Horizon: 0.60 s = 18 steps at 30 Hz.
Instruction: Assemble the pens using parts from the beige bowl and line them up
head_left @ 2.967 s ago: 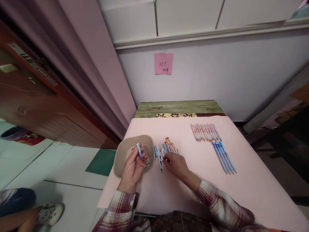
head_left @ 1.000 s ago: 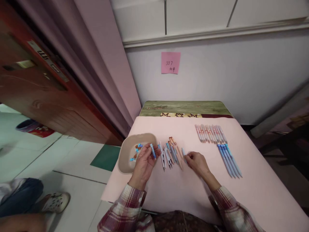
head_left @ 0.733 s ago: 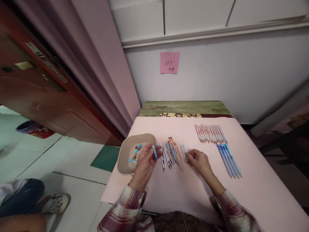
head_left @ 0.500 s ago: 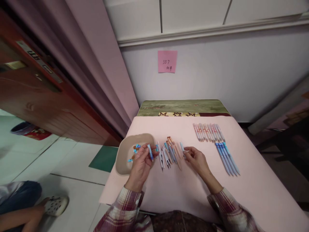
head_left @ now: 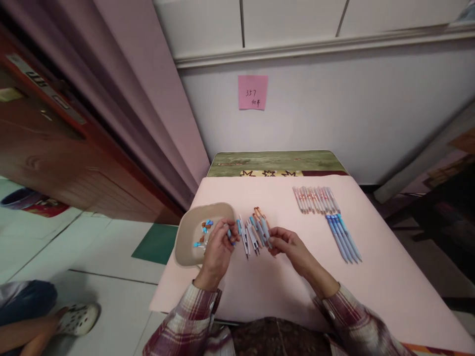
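Note:
My left hand [head_left: 218, 247] is closed on a blue pen part [head_left: 229, 232], mostly hidden by the fingers, beside the right rim of a beige bin [head_left: 182, 247]. Small blue and brown pen pieces [head_left: 205, 228] lie inside that bin. Between the thumb and fingers of my right hand [head_left: 287, 245] is a pale blue pen barrel [head_left: 265, 231], held upright at a slight tilt. White pen refills [head_left: 252, 238] with dark tips lie on the table between my hands. Next to them is a loose pile of orange and blue pen barrels [head_left: 259, 215], partly covered by the held barrel.
Toward the table's right side, a row of pinkish pens [head_left: 315, 200] lies above several blue pens [head_left: 343, 238]. The pink tabletop [head_left: 386, 277] meets a green-patterned surface [head_left: 274, 160] by the wall. Another person's leg and clog [head_left: 79, 319] show at lower left.
My right hand has moved left with the pale blue barrel, closer to the left hand. The blue part in my left hand has turned and is now largely hidden. The view has shifted slightly.

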Each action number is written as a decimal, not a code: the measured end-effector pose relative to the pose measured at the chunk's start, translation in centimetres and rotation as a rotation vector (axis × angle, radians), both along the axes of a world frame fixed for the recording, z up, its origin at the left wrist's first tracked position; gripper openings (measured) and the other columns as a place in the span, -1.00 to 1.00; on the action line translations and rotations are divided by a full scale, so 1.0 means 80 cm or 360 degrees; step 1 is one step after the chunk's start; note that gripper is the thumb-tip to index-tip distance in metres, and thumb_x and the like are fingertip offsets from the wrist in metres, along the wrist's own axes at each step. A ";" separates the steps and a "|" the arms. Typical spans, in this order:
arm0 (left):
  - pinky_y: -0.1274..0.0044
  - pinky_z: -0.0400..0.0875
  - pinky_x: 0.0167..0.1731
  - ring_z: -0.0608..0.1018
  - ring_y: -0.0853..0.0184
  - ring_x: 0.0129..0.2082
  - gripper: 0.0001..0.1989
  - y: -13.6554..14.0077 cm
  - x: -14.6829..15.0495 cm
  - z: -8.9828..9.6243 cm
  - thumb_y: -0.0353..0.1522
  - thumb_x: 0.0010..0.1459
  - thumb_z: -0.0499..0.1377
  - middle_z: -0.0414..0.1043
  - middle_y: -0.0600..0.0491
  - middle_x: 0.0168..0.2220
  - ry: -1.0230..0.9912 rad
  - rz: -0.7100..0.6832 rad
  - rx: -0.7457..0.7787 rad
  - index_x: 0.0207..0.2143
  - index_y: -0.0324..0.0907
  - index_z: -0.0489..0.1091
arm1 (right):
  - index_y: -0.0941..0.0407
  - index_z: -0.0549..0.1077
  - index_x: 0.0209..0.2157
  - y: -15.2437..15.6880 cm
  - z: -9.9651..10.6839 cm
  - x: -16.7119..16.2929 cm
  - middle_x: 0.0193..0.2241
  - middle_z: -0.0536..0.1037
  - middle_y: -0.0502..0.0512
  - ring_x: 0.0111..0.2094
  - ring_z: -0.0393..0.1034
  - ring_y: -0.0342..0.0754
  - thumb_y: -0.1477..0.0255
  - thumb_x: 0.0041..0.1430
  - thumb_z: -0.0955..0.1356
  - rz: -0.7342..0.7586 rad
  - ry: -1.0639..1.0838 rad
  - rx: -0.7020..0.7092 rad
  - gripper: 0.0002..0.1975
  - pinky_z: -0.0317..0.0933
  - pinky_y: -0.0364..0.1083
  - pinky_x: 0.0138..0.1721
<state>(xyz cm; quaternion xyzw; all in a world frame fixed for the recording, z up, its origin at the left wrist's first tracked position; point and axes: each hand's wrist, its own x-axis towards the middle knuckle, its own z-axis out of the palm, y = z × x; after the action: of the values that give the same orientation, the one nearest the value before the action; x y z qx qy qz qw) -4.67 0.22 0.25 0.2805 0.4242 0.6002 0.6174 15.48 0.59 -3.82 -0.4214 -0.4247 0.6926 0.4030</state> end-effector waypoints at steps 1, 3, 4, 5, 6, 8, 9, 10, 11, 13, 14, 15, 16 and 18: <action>0.64 0.26 -0.48 0.34 0.50 -0.54 -0.84 -0.001 0.003 0.000 -0.30 0.08 0.23 0.32 0.14 -0.51 0.0085 -0.0050 0.0002 -0.31 -0.20 0.43 | 0.14 0.47 -0.32 -0.002 0.007 -0.005 -0.47 0.50 0.01 -0.48 0.33 -0.16 0.25 0.00 0.44 0.0018 0.0035 0.0017 -0.73 0.21 -0.15 -0.40; 0.66 0.20 -0.52 0.32 0.51 -0.55 -0.79 -0.005 0.009 -0.002 -0.28 0.05 0.28 0.28 0.16 -0.54 0.0282 -0.0148 -0.0008 -0.27 -0.21 0.45 | 0.14 0.48 -0.31 -0.006 0.014 -0.016 -0.47 0.50 0.01 -0.47 0.31 -0.16 0.24 0.00 0.45 0.0041 0.0068 0.0081 -0.72 0.20 -0.15 -0.39; 0.66 0.17 -0.54 0.31 0.52 -0.56 -0.76 -0.006 0.011 -0.004 -0.28 0.03 0.30 0.27 0.17 -0.55 0.0365 -0.0184 -0.0018 -0.26 -0.21 0.46 | 0.14 0.49 -0.31 -0.008 0.015 -0.021 -0.47 0.49 0.01 -0.46 0.30 -0.16 0.24 0.00 0.46 0.0056 0.0076 0.0122 -0.72 0.19 -0.15 -0.39; 0.66 0.15 -0.55 0.30 0.52 -0.57 -0.75 -0.008 0.013 -0.006 -0.29 0.01 0.32 0.27 0.17 -0.55 0.0420 -0.0207 -0.0028 -0.25 -0.21 0.47 | 0.14 0.50 -0.31 -0.011 0.015 -0.025 -0.47 0.49 0.01 -0.46 0.29 -0.17 0.24 0.00 0.46 0.0076 0.0080 0.0160 -0.72 0.18 -0.15 -0.39; 0.66 0.14 -0.56 0.30 0.52 -0.58 -0.74 -0.009 0.013 -0.008 -0.29 -0.02 0.33 0.26 0.18 -0.56 0.0445 -0.0219 -0.0039 -0.27 -0.21 0.47 | 0.14 0.51 -0.32 -0.012 0.013 -0.029 -0.47 0.49 0.00 -0.46 0.29 -0.17 0.24 0.00 0.47 0.0104 0.0084 0.0195 -0.72 0.18 -0.15 -0.39; 0.66 0.12 -0.58 0.28 0.54 -0.60 -0.76 -0.011 0.008 -0.011 -0.29 -0.05 0.36 0.25 0.19 -0.58 0.0422 -0.0201 -0.0064 -0.32 -0.21 0.47 | 0.14 0.51 -0.31 -0.011 0.008 -0.033 -0.46 0.50 0.01 -0.45 0.31 -0.15 0.23 0.02 0.46 0.0179 0.0057 0.0268 -0.72 0.20 -0.14 -0.37; 0.66 0.10 -0.59 0.27 0.55 -0.61 -0.76 -0.011 0.004 -0.010 -0.30 -0.06 0.36 0.25 0.20 -0.59 0.0389 -0.0168 -0.0077 -0.34 -0.21 0.45 | 0.14 0.52 -0.31 -0.006 0.005 -0.034 -0.46 0.50 0.01 -0.45 0.32 -0.14 0.21 0.04 0.45 0.0210 0.0004 0.0317 -0.72 0.20 -0.14 -0.37; 0.67 0.09 -0.60 0.26 0.56 -0.62 -0.75 -0.011 -0.002 -0.009 -0.30 -0.08 0.37 0.25 0.21 -0.58 0.0360 -0.0127 -0.0085 -0.35 -0.20 0.44 | 0.14 0.52 -0.30 0.001 0.004 -0.035 -0.47 0.51 0.02 -0.45 0.33 -0.14 0.20 0.07 0.42 0.0214 -0.0099 0.0386 -0.71 0.21 -0.13 -0.38; 0.67 0.09 -0.60 0.26 0.57 -0.63 -0.75 -0.011 -0.009 -0.008 -0.30 -0.09 0.38 0.26 0.21 -0.57 0.0343 -0.0074 -0.0086 -0.36 -0.20 0.43 | 0.14 0.52 -0.30 0.012 0.003 -0.036 -0.48 0.51 0.02 -0.46 0.34 -0.13 0.19 0.10 0.40 0.0197 -0.0260 0.0469 -0.71 0.21 -0.13 -0.39; 0.68 0.10 -0.60 0.25 0.58 -0.63 -0.74 -0.012 -0.022 -0.002 -0.30 -0.10 0.39 0.29 0.21 -0.55 0.0338 0.0030 -0.0065 -0.37 -0.20 0.43 | 0.13 0.54 -0.35 0.042 0.003 -0.041 -0.51 0.53 0.03 -0.49 0.35 -0.11 0.22 0.17 0.33 0.0050 -0.0813 0.0688 -0.73 0.20 -0.14 -0.41; 0.68 0.11 -0.60 0.25 0.58 -0.63 -0.74 -0.013 -0.028 0.001 -0.30 -0.11 0.39 0.30 0.20 -0.54 0.0349 0.0067 -0.0047 -0.37 -0.20 0.43 | 0.12 0.55 -0.36 0.059 0.003 -0.047 -0.47 0.56 0.05 -0.44 0.39 -0.09 0.26 0.19 0.32 -0.0002 -0.1175 0.0766 -0.76 0.22 -0.13 -0.36; 0.68 0.13 -0.59 0.25 0.58 -0.63 -0.74 -0.014 -0.032 0.003 -0.30 -0.11 0.39 0.31 0.20 -0.54 0.0362 0.0089 -0.0033 -0.38 -0.21 0.43 | 0.10 0.56 -0.36 0.077 0.004 -0.055 -0.41 0.59 0.07 -0.37 0.44 -0.07 0.30 0.19 0.31 0.0013 -0.1519 0.0791 -0.78 0.24 -0.13 -0.30; 0.67 0.15 -0.58 0.25 0.58 -0.62 -0.74 -0.016 -0.036 0.005 -0.30 -0.10 0.39 0.33 0.19 -0.53 0.0371 0.0095 -0.0025 -0.38 -0.21 0.44 | 0.07 0.56 -0.32 0.094 0.003 -0.065 -0.35 0.61 0.08 -0.29 0.47 -0.04 0.33 0.19 0.31 0.0089 -0.1800 0.0769 -0.80 0.25 -0.12 -0.24; 0.67 0.18 -0.57 0.25 0.58 -0.63 -0.75 -0.020 -0.039 0.008 -0.29 -0.08 0.37 0.37 0.16 -0.52 0.0379 0.0082 -0.0029 -0.38 -0.21 0.44 | 0.11 0.58 -0.33 0.121 0.000 -0.089 -0.30 0.63 0.17 -0.20 0.49 0.03 0.39 0.13 0.34 0.0144 -0.1930 0.0705 -0.83 0.26 -0.10 -0.19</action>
<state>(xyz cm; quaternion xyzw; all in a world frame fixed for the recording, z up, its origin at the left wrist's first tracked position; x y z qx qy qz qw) -7.78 -1.36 0.90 0.3332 0.5070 0.5745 0.5494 8.36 10.31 -3.80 -0.6262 -0.7273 0.2439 0.1394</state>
